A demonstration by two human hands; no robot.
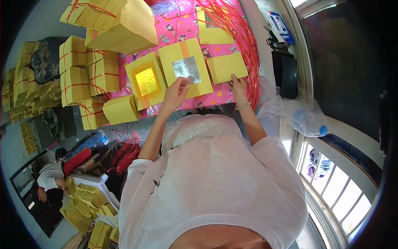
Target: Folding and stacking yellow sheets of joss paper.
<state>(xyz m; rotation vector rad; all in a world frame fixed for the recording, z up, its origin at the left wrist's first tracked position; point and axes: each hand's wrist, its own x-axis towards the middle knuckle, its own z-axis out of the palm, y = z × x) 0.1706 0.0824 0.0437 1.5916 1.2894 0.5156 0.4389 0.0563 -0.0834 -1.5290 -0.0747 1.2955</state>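
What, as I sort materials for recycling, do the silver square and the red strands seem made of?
Silver square: probably metallic foil, shiny, with mottled bright glints.
Red strands: likely plastic, glossy, given the bright highlights along their thin lengths; exact type unclear.

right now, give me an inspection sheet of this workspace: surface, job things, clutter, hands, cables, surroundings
Surface: pink patterned cover.
Job's things: gold-foil paper, silver-foil paper, plain yellow paper; tied yellow bundles at left.
Clutter: red strips along the right side; clear plastic bag beyond.
Hands: left hand at the silver-foil paper, contact unclear; right hand at the plain paper's near edge.
Cables: dark cord at right.
Surroundings: another person, lower left; barred window, lower right.
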